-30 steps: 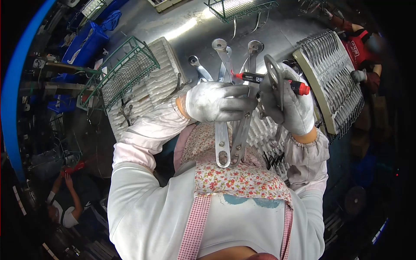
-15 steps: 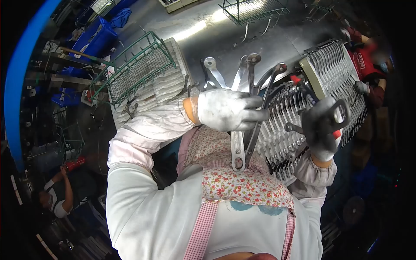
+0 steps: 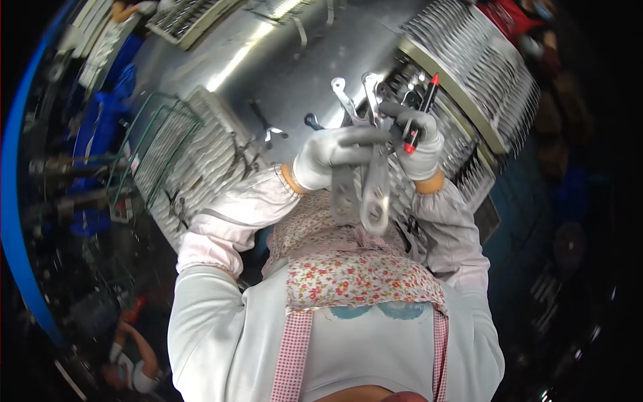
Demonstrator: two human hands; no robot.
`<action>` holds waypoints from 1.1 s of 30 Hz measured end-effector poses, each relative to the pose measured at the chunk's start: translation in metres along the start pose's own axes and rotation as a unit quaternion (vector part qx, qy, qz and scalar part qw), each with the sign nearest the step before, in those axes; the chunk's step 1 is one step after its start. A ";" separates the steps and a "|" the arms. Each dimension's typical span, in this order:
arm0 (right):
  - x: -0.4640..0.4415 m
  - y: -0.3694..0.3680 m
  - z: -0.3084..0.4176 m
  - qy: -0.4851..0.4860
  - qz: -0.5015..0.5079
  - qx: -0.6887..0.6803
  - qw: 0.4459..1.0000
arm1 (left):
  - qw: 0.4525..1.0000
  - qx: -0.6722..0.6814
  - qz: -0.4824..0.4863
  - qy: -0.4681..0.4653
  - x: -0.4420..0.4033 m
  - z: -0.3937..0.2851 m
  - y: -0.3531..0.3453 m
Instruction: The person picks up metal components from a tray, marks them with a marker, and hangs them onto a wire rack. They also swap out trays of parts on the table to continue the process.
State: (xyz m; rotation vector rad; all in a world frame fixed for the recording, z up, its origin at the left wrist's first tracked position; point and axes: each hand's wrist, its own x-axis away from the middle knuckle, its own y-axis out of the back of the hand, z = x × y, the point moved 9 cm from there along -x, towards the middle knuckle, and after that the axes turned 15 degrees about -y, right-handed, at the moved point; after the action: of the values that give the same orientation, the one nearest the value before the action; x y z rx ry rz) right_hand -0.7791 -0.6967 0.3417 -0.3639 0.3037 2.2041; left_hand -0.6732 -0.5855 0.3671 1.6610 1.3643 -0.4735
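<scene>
My left hand, in a whitish work glove with greyed fingers, is closed around several metal wrenches. Their heads fan out above the hand and their broad ends point down toward my apron. My right hand, gloved alike, grips a black marker pen with red ends, its upper end slanting away from me. The dark fingertips of this hand are close beside the wrench heads; whether they touch them I cannot tell. A small dark wrench with shiny jaws lies on the metal table beyond my left hand.
Rows of wrenches fill a pale-edged rack at right. A green wire basket stands on a pale ridged tray at left. Another tray is at the back of the metal table. Other people appear at the edges.
My right hand has come leftward from over the rack to beside the left hand. The dark ring-ended wrench near it no longer shows there. The view has turned and shifted.
</scene>
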 end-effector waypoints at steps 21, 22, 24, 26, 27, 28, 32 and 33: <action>0.212 0.196 -0.085 -0.387 -0.327 0.206 0.837 | 0.569 0.358 -0.241 0.700 0.148 0.179 -0.266; 0.201 0.187 -0.093 -0.400 -0.317 0.209 0.834 | 0.583 0.441 -0.267 0.628 0.117 0.171 -0.254; 0.175 0.162 -0.114 -0.393 -0.260 0.204 0.858 | 0.570 0.490 -0.245 0.613 0.090 0.156 -0.236; 0.129 0.122 -0.108 -0.350 -0.210 0.221 0.886 | 0.589 0.435 -0.276 0.623 0.113 0.173 -0.225; 0.119 0.105 -0.131 -0.390 -0.171 0.188 0.885 | 0.588 0.446 -0.329 0.589 0.109 0.174 -0.207; 0.105 0.090 -0.141 -0.403 -0.146 0.168 0.888 | 0.585 0.459 -0.378 0.552 0.097 0.170 -0.185; 0.020 0.049 -0.128 -0.363 -0.072 0.296 0.881 | 0.655 0.334 -0.462 0.496 0.127 0.184 -0.083; 0.004 0.046 -0.140 -0.387 -0.074 0.278 0.876 | 0.641 0.319 -0.494 0.493 0.124 0.177 -0.054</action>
State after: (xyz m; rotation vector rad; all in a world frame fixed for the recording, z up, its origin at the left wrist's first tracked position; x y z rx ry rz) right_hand -0.7965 -0.7686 0.2143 0.7751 0.4180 1.8252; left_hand -0.6409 -0.6619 0.1601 1.5499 3.3121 -0.7464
